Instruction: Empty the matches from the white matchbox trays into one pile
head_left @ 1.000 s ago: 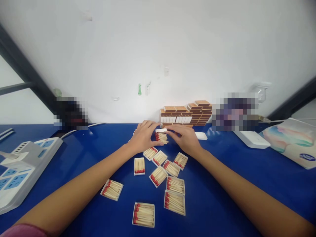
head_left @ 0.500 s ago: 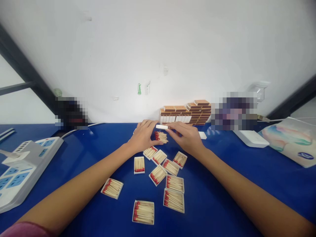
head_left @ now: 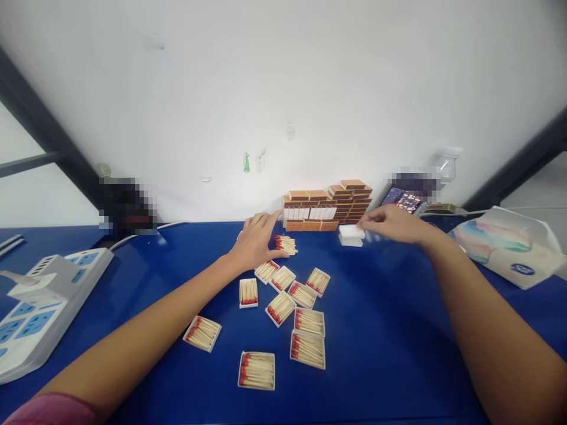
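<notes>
My left hand (head_left: 257, 241) rests on the blue table with thumb and fingers apart, curved beside a loose pile of red-tipped matches (head_left: 286, 245). It holds nothing that I can see. Over to the right, my right hand (head_left: 392, 223) pinches the edge of a white matchbox tray (head_left: 351, 231), which sits over another white piece (head_left: 351, 241). In front of my left hand lie several white trays filled with matches, among them a near one (head_left: 257, 370) and one at the left (head_left: 202, 333).
Brown matchboxes (head_left: 354, 203) are stacked against the wall. A power strip (head_left: 66, 301) lies at the left. At the right are a tissue pack (head_left: 509, 242), a phone (head_left: 402, 199) and a clear jar (head_left: 447, 165), with a cable behind.
My right hand has moved right, from above the match pile to the white pieces, carrying the white tray. My left hand has stayed by the pile. The view has shifted slightly.
</notes>
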Demonstrator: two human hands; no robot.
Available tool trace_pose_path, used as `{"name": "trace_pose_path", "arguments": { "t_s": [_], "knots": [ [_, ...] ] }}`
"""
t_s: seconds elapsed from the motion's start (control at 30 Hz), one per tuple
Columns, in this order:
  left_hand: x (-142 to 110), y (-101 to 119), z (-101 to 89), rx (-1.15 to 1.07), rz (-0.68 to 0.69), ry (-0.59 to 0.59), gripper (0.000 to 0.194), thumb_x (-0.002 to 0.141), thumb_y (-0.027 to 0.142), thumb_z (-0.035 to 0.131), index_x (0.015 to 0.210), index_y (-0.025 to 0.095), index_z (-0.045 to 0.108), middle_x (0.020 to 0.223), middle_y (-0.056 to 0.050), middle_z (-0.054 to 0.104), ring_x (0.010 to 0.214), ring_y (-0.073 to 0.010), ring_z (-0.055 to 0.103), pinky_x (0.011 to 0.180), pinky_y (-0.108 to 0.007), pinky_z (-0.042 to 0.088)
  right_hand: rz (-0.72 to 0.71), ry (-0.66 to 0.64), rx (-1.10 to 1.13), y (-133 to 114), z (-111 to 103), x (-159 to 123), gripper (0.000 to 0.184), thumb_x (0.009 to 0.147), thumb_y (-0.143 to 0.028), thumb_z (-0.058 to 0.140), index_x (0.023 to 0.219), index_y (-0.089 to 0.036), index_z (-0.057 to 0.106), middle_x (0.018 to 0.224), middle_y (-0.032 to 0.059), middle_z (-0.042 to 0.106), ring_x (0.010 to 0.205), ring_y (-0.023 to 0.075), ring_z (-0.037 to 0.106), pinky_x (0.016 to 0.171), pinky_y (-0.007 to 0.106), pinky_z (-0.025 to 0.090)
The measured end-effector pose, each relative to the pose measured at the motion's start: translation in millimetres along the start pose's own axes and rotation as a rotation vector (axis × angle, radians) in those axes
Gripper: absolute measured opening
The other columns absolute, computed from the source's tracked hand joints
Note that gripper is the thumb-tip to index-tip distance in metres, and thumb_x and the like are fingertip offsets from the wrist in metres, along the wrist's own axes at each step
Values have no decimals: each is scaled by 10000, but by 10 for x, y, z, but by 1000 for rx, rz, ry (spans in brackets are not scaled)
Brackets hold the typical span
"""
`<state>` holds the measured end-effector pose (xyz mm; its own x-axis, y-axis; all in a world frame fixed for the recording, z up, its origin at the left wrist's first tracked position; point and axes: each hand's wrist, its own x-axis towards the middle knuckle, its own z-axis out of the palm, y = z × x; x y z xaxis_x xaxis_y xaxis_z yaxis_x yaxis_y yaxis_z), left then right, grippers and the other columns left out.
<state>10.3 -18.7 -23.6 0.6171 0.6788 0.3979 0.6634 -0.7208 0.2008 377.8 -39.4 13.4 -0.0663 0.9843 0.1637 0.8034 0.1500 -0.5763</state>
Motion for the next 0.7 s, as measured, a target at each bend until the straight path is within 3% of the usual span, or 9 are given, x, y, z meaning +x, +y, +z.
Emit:
{"name": "trace_pose_path", "arguments": {
  "t_s": [0.07, 0.13, 0.27, 0.33, 0.4, 0.53, 0.6, 0.7],
  "knots": [
    [24, 16, -89, 20, 5, 4, 1022, 801, 567, 822, 1595, 219, 280, 1449, -152, 554, 1360, -347, 473, 1117, -511, 389, 41, -78, -70, 46, -2, 7, 210, 810, -348, 712, 758, -164, 800, 691, 85, 718, 604, 185, 612, 597, 334, 443],
    [66, 33, -258, 35, 18, 32, 957, 807, 555, 822, 1563, 204, 350, 1459, -154, 555, 1362, -344, 473, 1126, -513, 385, 44, -57, -119, 6, 23, 15, 188, 808, -340, 707, 813, -176, 800, 658, 61, 688, 584, 181, 584, 596, 338, 422],
    [141, 59, -731, 27, 66, 126, 625, 885, 531, 756, 1391, 220, 560, 1400, -105, 632, 1329, -305, 522, 1131, -475, 397, -103, -28, -151, -309, 129, -26, 215, 820, -386, 682, 860, -193, 769, 642, 21, 632, 597, 171, 550, 602, 319, 397],
    [123, 72, -930, 58, 80, 131, 540, 892, 487, 758, 1327, 206, 607, 1314, -96, 676, 1260, -295, 566, 1096, -458, 425, -164, -155, -76, -537, 204, -98, 285, 837, -441, 672, 936, -191, 766, 651, 8, 607, 601, 164, 528, 605, 311, 404],
    [57, 92, -1050, 83, 93, 73, 454, 898, 467, 752, 1253, 200, 653, 1229, -87, 705, 1192, -284, 596, 1047, -439, 455, -200, -369, -7, -746, 275, -192, 355, 824, -448, 695, 1064, -194, 757, 754, 24, 643, 678, 178, 569, 640, 304, 445],
    [-111, 153, -1061, 38, 88, -72, 339, 915, 456, 733, 1144, 207, 704, 1139, -66, 736, 1111, -255, 628, 970, -396, 483, -250, -702, -83, -942, 368, -333, 579, 712, -342, 787, 1277, -236, 713, 1080, 70, 655, 863, 208, 609, 750, 315, 507],
    [-133, 179, -1001, -1, 75, -117, 328, 911, 449, 735, 1135, 209, 711, 1135, -62, 745, 1101, -249, 638, 950, -384, 486, -256, -775, -108, -941, 401, -346, 662, 663, -339, 832, 1305, -249, 702, 1128, 69, 631, 871, 204, 593, 766, 316, 507],
    [-49, 210, -900, -53, 47, -181, 340, 887, 443, 749, 1130, 206, 726, 1129, -67, 756, 1055, -243, 668, 892, -363, 497, -273, -779, -82, -901, 449, -314, 583, 659, -403, 859, 1199, -218, 738, 1042, 54, 636, 865, 200, 572, 732, 294, 480]
  ]
}}
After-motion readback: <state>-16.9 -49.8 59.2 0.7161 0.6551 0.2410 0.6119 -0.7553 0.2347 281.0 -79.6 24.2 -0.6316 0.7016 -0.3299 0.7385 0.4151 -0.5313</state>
